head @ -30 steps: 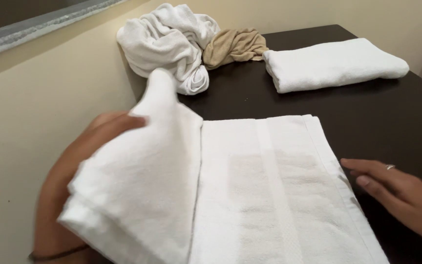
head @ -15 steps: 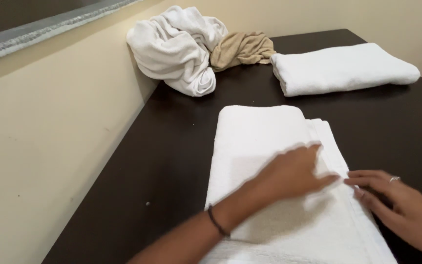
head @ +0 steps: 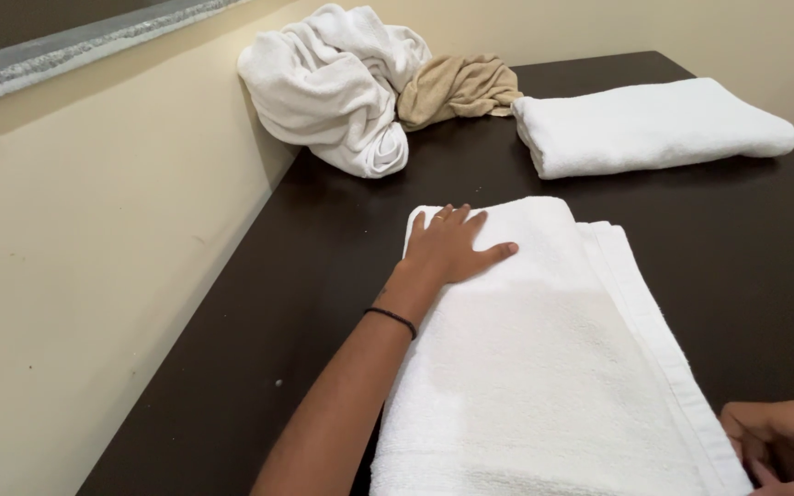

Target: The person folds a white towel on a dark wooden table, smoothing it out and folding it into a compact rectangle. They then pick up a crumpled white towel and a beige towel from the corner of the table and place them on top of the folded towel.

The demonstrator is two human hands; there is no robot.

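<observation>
Since half a second ago the left hand (head: 448, 246) has slid from the middle of the folded white towel (head: 544, 367) up to its far left corner, where it now lies flat, palm down, fingers spread apart, thumb pointing right; a thin dark band circles that wrist. Over the same time the right hand (head: 783, 441) has drawn back to the towel's near right corner; its fingers are curled at the hem, but whether they pinch the cloth cannot be told, since the frame edge cuts them off. That towel lies on the dark table (head: 323, 276), with a narrow layer edge showing along its right side; beyond it, well apart, a second folded white towel (head: 650, 124) rests; to the left of that one sits a crumpled beige cloth (head: 457, 89), touching a heap of rumpled white towels (head: 328, 87) against the cream wall (head: 94, 239).
</observation>
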